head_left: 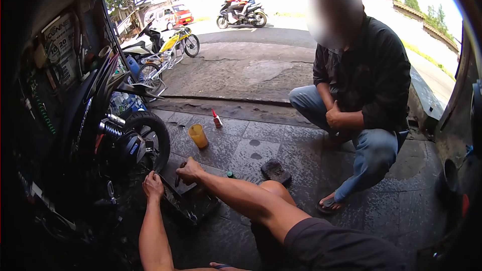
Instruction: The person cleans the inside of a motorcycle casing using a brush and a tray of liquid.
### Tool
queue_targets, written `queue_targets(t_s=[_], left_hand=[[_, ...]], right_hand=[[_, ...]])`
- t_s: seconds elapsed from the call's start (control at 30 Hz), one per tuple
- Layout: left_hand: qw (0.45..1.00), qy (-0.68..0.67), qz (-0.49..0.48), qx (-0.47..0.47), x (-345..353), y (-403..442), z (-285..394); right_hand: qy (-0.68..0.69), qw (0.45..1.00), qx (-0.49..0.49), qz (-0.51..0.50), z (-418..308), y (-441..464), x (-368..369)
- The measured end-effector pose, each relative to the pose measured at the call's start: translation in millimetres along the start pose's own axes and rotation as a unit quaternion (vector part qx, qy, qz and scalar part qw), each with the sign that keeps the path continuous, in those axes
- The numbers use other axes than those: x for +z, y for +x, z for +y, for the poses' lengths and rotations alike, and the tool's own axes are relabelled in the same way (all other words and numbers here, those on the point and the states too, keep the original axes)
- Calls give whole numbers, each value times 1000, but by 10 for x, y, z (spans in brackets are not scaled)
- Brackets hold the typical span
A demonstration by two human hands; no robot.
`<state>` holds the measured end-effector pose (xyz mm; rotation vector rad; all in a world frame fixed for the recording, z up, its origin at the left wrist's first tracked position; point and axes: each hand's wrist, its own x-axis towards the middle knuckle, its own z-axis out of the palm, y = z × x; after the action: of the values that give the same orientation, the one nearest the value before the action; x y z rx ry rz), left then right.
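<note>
My left hand (pixel 153 185) is closed beside the rear of a black motorbike (pixel 123 145), at the upper end of a dark tray or box (pixel 193 208) on the floor. What its fingers grip is too dark to make out. Just to the right, my right hand (pixel 189 170) is closed around a small dark tool (pixel 177 180) that points down over the tray. Beyond my hands stand a yellow plastic cup (pixel 198 136) and a small white bottle with a red cap (pixel 216 119). A small green-topped item (pixel 230 174) is near my right forearm.
A person (pixel 361 90) in a dark jacket and jeans squats at the right. A black block (pixel 276 171) lies on the tiled floor (pixel 311 190). Tools hang on the left wall. Outside are parked motorbikes (pixel 173 47), a red vehicle (pixel 183 15) and a motorbike with riders (pixel 242 12).
</note>
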<state>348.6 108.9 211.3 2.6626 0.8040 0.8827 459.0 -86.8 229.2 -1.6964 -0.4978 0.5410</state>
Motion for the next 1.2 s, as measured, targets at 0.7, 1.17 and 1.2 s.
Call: queue_targets(t_s=[0.7, 1.17, 1.2], left_hand=[[997, -37, -2, -60, -28, 182, -490], [995, -41, -8, -87, -182, 98, -393], [995, -41, -7, -88, -168, 105, -415]], right_hand=[[3, 993, 103, 50, 893, -31, 193], [1, 992, 116, 47, 1105, -143, 313], [0, 992, 115, 46, 1111, -128, 322]])
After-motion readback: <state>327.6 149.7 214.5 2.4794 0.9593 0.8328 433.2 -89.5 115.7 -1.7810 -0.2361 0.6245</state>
